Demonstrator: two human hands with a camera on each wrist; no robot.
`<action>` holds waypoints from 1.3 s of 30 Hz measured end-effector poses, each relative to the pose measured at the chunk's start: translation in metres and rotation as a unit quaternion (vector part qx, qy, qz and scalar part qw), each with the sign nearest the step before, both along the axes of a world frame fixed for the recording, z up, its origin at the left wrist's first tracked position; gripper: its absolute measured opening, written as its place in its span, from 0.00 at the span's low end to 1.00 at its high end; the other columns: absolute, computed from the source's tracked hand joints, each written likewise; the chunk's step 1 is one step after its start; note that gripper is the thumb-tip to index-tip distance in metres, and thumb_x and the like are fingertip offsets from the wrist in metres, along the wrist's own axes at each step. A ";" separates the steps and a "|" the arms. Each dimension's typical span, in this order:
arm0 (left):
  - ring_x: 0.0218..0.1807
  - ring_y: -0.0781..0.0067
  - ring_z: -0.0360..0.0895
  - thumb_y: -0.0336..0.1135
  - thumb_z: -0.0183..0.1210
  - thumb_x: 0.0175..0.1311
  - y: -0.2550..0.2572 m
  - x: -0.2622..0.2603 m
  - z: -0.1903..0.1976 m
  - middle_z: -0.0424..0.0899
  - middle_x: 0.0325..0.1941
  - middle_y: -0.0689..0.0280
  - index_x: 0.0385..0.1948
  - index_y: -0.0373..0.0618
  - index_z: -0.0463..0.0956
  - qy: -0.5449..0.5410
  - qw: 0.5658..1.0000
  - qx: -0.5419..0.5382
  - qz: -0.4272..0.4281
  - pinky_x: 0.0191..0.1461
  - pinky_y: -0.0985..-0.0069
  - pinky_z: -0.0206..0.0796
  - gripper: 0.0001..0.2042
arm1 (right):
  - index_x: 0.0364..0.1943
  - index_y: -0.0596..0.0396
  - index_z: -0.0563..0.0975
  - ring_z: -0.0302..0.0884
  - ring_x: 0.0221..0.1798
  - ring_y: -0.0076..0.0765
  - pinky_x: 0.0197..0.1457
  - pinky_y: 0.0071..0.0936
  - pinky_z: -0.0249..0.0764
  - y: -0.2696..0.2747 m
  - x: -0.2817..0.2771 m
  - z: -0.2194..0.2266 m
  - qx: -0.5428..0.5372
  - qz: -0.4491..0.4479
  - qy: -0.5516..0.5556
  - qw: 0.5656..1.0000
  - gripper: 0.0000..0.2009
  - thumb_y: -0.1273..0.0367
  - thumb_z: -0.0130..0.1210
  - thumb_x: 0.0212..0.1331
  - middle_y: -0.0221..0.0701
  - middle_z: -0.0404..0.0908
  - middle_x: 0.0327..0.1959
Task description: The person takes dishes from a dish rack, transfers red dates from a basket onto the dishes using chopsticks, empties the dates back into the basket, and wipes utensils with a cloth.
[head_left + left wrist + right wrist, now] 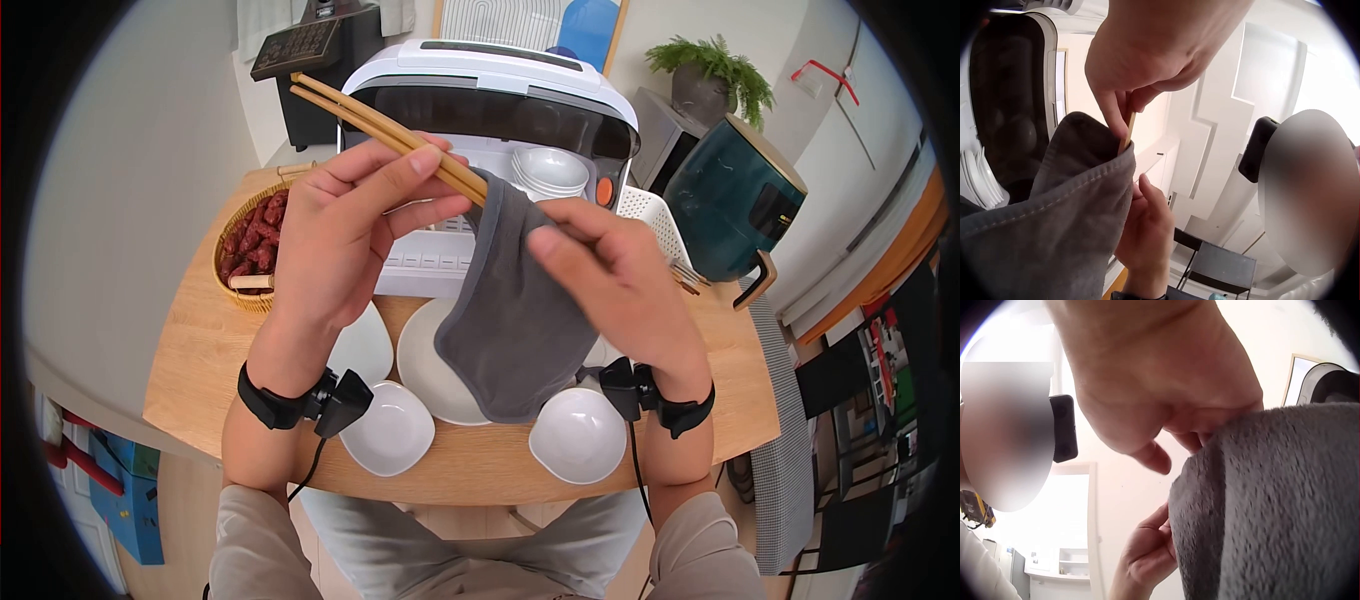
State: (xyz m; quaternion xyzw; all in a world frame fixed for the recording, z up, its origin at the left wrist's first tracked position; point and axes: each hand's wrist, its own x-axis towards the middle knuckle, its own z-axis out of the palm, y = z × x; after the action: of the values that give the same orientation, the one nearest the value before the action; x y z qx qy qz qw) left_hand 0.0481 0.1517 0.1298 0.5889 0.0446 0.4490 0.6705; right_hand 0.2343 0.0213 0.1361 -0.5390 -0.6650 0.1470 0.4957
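Note:
My left hand [350, 215] pinches a pair of wooden chopsticks [370, 122] between thumb and fingers, and they slant from upper left down to the right. Their lower ends meet the top edge of a grey cloth [515, 320], which covers the tips. On the cloth's upper right side, my right hand [625, 275] grips the fabric, thumb in front. The rest of the cloth hangs down over a large round plate [420, 360]. From the left wrist view, one chopstick [1127, 132] shows running into a fold of the grey cloth [1079, 206].
Behind the hands stands a white dish cabinet [490, 62], lid raised, with stacked bowls [550, 172] inside. Small white bowls [388, 428] sit at the table's front. A wicker basket [222, 255] of dark red pieces is left; a green air fryer [735, 200] and a white perforated basket [655, 215] are right.

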 end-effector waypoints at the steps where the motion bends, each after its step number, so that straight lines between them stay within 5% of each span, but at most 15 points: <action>1: 0.47 0.68 0.83 0.31 0.55 0.69 0.000 0.000 0.000 0.82 0.46 0.54 0.48 0.31 0.76 -0.009 1.000 -0.002 0.004 0.54 0.74 0.78 0.13 | 0.39 0.63 0.76 0.69 0.22 0.33 0.28 0.28 0.65 0.002 -0.003 -0.003 0.002 -0.011 -0.031 0.999 0.08 0.71 0.55 0.62 0.39 0.74 0.21; 7: 0.51 0.71 0.79 0.33 0.55 0.69 -0.009 0.012 -0.009 0.82 0.48 0.57 0.49 0.33 0.77 -0.016 0.999 -0.018 -0.040 0.59 0.71 0.71 0.13 | 0.37 0.61 0.76 0.72 0.26 0.57 0.28 0.38 0.67 0.007 -0.010 -0.006 0.114 -0.011 -0.080 0.990 0.05 0.72 0.55 0.62 0.48 0.76 0.25; 11: 0.52 0.70 0.77 0.32 0.54 0.70 -0.015 0.014 -0.015 0.81 0.50 0.60 0.48 0.35 0.77 -0.009 0.998 -0.014 -0.066 0.62 0.68 0.66 0.12 | 0.37 0.61 0.76 0.73 0.26 0.57 0.28 0.39 0.67 0.004 -0.012 -0.003 0.114 -0.023 -0.117 0.986 0.05 0.72 0.56 0.61 0.47 0.75 0.23; 17: 0.50 0.66 0.80 0.37 0.49 0.73 -0.007 0.006 -0.001 0.80 0.46 0.59 0.44 0.36 0.76 -0.090 0.996 0.002 0.029 0.58 0.67 0.70 0.13 | 0.36 0.61 0.78 0.71 0.21 0.48 0.26 0.34 0.66 -0.005 0.002 0.006 0.056 -0.038 -0.119 0.991 0.06 0.72 0.56 0.60 0.45 0.73 0.21; 19: 0.40 0.66 0.81 0.36 0.45 0.75 0.002 0.002 0.006 0.79 0.42 0.60 0.41 0.35 0.74 -0.126 0.989 0.014 0.074 0.54 0.64 0.75 0.13 | 0.36 0.61 0.79 0.67 0.18 0.30 0.24 0.27 0.64 -0.008 0.014 0.008 0.056 -0.067 -0.135 0.987 0.06 0.71 0.56 0.62 0.37 0.75 0.17; 20: 0.40 0.66 0.81 0.36 0.45 0.75 0.009 -0.002 0.005 0.79 0.42 0.60 0.41 0.35 0.74 -0.127 0.989 0.014 0.073 0.54 0.64 0.75 0.13 | 0.36 0.61 0.79 0.67 0.18 0.30 0.24 0.27 0.64 -0.011 0.015 0.011 0.056 -0.068 -0.136 0.987 0.06 0.71 0.56 0.62 0.37 0.75 0.17; 22: 0.33 0.70 0.79 0.36 0.44 0.75 0.021 -0.009 0.002 0.77 0.38 0.62 0.38 0.35 0.73 -0.148 0.987 0.051 0.028 0.47 0.65 0.76 0.13 | 0.37 0.61 0.80 0.63 0.20 0.15 0.24 0.21 0.63 -0.015 0.017 0.017 0.059 -0.081 0.019 0.995 0.08 0.70 0.55 0.65 0.23 0.77 0.16; 23: 0.28 0.76 0.75 0.36 0.45 0.75 0.012 -0.007 0.005 0.74 0.33 0.65 0.36 0.37 0.72 -0.075 0.993 0.071 0.057 0.37 0.74 0.74 0.12 | 0.40 0.61 0.80 0.64 0.25 0.08 0.27 0.15 0.64 -0.015 0.019 0.016 0.086 -0.068 0.052 0.993 0.09 0.68 0.53 0.68 0.16 0.79 0.24; 24: 0.28 0.76 0.75 0.36 0.45 0.75 0.005 -0.006 0.005 0.74 0.33 0.65 0.36 0.37 0.72 -0.075 0.993 0.073 0.057 0.37 0.74 0.74 0.12 | 0.40 0.61 0.80 0.64 0.25 0.08 0.27 0.15 0.64 -0.013 0.016 0.017 0.087 -0.068 0.052 0.992 0.09 0.68 0.53 0.68 0.16 0.79 0.24; 27: 0.24 0.86 0.66 0.36 0.46 0.75 -0.014 -0.001 0.004 0.69 0.25 0.71 0.35 0.39 0.71 0.180 0.972 0.146 -0.038 0.28 0.85 0.62 0.11 | 0.47 0.60 0.76 0.70 0.34 0.08 0.36 0.10 0.67 -0.003 -0.004 0.016 0.157 0.015 0.294 0.943 0.11 0.67 0.50 0.71 0.22 0.81 0.34; 28: 0.24 0.87 0.65 0.35 0.47 0.75 -0.019 0.002 0.004 0.68 0.23 0.73 0.35 0.40 0.71 0.225 0.960 0.160 -0.050 0.27 0.87 0.60 0.10 | 0.47 0.60 0.76 0.72 0.36 0.10 0.39 0.11 0.69 0.000 -0.001 0.007 0.147 0.039 0.277 0.949 0.11 0.67 0.49 0.71 0.24 0.82 0.36; 29: 0.25 0.88 0.58 0.34 0.46 0.75 -0.021 0.005 -0.005 0.66 0.24 0.75 0.34 0.41 0.71 0.212 0.960 0.174 -0.062 0.26 0.84 0.52 0.09 | 0.48 0.60 0.75 0.72 0.36 0.10 0.40 0.11 0.69 0.000 -0.007 0.004 0.126 0.043 0.262 0.956 0.11 0.67 0.49 0.72 0.24 0.82 0.37; 34: 0.26 0.89 0.57 0.32 0.46 0.75 -0.028 0.007 -0.008 0.63 0.23 0.76 0.35 0.38 0.70 0.215 0.955 0.199 -0.038 0.27 0.85 0.52 0.08 | 0.49 0.61 0.74 0.74 0.39 0.12 0.42 0.13 0.71 0.006 -0.014 -0.007 0.081 0.110 0.238 0.962 0.11 0.68 0.48 0.72 0.26 0.82 0.39; 39: 0.25 0.87 0.57 0.33 0.47 0.74 -0.036 0.009 -0.002 0.65 0.22 0.74 0.37 0.37 0.72 0.222 0.960 0.161 -0.058 0.26 0.83 0.52 0.09 | 0.50 0.62 0.74 0.78 0.42 0.18 0.47 0.17 0.73 0.007 -0.012 -0.007 0.102 0.132 0.357 0.919 0.10 0.71 0.49 0.70 0.29 0.82 0.42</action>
State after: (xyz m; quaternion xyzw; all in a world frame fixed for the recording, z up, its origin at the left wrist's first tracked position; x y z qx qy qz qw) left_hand 0.0573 0.1154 0.1281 0.7755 0.0847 0.2685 0.5650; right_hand 0.2219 0.0286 0.1292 -0.3045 -0.5205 0.3249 0.7286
